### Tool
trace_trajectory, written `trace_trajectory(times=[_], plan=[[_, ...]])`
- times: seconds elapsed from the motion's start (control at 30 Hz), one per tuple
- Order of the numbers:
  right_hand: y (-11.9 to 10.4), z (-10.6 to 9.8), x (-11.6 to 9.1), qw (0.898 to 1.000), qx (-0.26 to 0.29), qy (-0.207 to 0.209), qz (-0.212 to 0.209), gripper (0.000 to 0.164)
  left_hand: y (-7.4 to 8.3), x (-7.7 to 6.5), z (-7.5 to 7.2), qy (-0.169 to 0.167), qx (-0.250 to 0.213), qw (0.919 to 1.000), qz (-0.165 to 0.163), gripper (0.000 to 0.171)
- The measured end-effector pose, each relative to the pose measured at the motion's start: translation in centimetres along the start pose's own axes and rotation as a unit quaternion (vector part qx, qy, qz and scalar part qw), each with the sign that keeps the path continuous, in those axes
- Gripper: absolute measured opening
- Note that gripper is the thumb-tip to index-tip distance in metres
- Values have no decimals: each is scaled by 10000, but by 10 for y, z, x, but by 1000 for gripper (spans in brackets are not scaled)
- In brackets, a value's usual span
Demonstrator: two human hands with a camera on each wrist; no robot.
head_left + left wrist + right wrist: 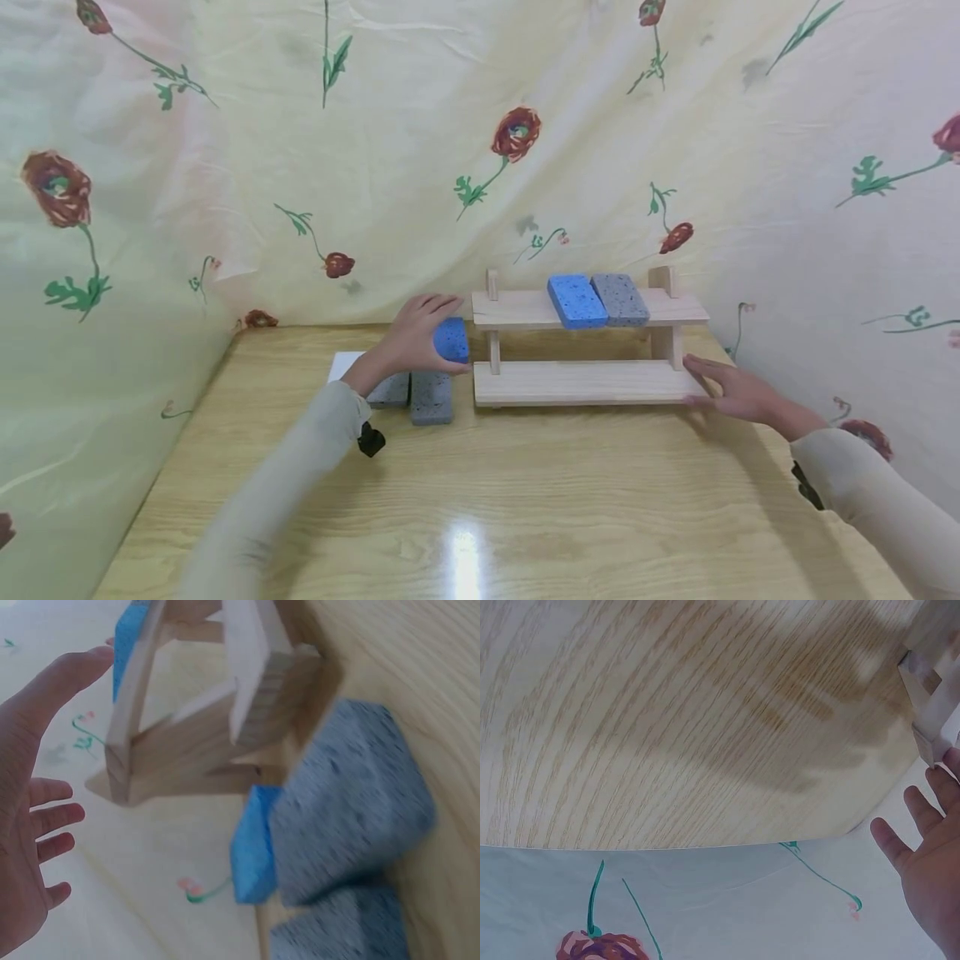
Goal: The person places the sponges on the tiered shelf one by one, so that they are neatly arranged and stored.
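Observation:
A small two-tier wooden shelf (570,383) stands against the back cloth. On its upper board lie a blue sponge (577,302) and a grey sponge (620,300), side by side. My left hand (420,335) is raised near the shelf's left end, its fingers and thumb spread; in the left wrist view this hand (30,795) holds nothing. Beyond it a blue sponge (452,340) is partly hidden in the head view. Two grey sponges (431,398) lie beside that one on the table. At the shelf's right end, my right hand (738,393) rests its extended fingers against the lower board.
Part of a white flat thing (343,365) shows behind the left wrist. The wood-grain table (525,500) extends in front of the shelf. Flowered cloth (375,167) hangs along the back and both sides.

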State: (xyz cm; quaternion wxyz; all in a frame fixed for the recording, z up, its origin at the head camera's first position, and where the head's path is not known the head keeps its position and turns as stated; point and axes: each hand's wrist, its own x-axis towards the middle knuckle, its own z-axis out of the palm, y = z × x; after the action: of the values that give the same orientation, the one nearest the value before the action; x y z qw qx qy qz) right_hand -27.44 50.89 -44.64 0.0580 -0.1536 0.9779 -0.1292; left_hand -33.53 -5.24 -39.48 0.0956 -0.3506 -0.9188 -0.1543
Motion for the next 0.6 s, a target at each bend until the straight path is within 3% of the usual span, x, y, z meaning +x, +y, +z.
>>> trace_trajectory(times=[0.6], plan=[[-16, 4, -21, 9999, 19, -52, 139, 87, -35, -57, 20, -542, -497, 9971, -171, 116]])
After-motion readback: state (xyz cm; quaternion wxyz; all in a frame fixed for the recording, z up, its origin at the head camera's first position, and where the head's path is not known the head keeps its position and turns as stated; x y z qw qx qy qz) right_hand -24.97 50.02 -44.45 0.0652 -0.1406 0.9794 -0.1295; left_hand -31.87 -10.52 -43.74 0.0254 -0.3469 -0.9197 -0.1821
